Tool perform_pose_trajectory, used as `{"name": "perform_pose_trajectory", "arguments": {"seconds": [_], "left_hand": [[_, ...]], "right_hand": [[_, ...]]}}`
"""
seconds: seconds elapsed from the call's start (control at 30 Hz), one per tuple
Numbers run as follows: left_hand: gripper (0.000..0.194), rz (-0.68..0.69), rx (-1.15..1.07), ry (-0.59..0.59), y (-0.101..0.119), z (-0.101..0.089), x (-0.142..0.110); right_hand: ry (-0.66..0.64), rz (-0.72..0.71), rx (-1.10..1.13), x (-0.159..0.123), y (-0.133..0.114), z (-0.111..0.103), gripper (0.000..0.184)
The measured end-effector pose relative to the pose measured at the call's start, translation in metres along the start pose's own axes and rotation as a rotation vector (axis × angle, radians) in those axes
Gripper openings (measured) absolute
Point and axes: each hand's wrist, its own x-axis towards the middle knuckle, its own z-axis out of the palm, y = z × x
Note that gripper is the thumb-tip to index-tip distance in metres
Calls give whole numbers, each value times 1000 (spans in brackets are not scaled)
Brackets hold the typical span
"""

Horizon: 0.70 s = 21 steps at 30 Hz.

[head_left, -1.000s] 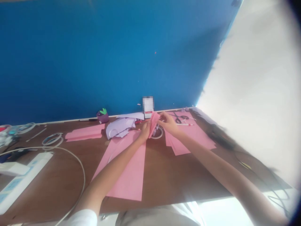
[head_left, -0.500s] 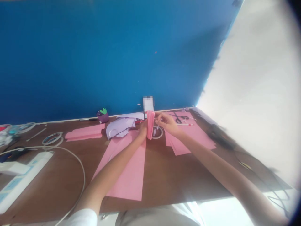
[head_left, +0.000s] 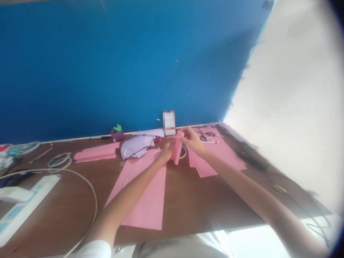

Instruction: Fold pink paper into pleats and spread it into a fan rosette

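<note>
A pleated strip of pink paper (head_left: 177, 148) is held up above the table between both hands. My left hand (head_left: 167, 151) grips it from the left side, with its fingertips partly behind the folds. At the upper right edge of the paper, the fingers of my right hand (head_left: 191, 139) are pinched on it. Behind the paper, partly covered, lies a tape roll (head_left: 183, 152). A long pink sheet (head_left: 146, 200) rests under my left forearm. To the right, several pink sheets (head_left: 206, 163) carry black-handled scissors (head_left: 205, 136) and a white pencil-like stick (head_left: 212, 142).
A phone (head_left: 169, 123) leans near the blue wall. Crumpled lilac paper (head_left: 138, 145), folded pink paper (head_left: 96, 152) and a purple pot-shaped thing (head_left: 117, 133) lie left of centre. A power strip (head_left: 29, 204) and a looping white cable (head_left: 94, 193) occupy the left side.
The folded paper has tilted and shifted slightly right and down. My right hand has come from beside the paper onto its upper edge.
</note>
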Motion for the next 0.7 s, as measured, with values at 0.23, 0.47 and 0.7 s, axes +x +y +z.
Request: {"name": "perform_pose_trajectory", "arguments": {"seconds": [0.23, 0.47, 0.7], "left_hand": [[54, 36, 48, -16, -3, 0, 1], [56, -27, 46, 24, -11, -3, 6], [49, 13, -28, 57, -9, -3, 7]], "right_hand": [[-21, -14, 26, 0, -4, 1, 33], [-39, -8, 51, 0, -5, 0, 35], [-48, -6, 24, -2, -7, -2, 34]]}}
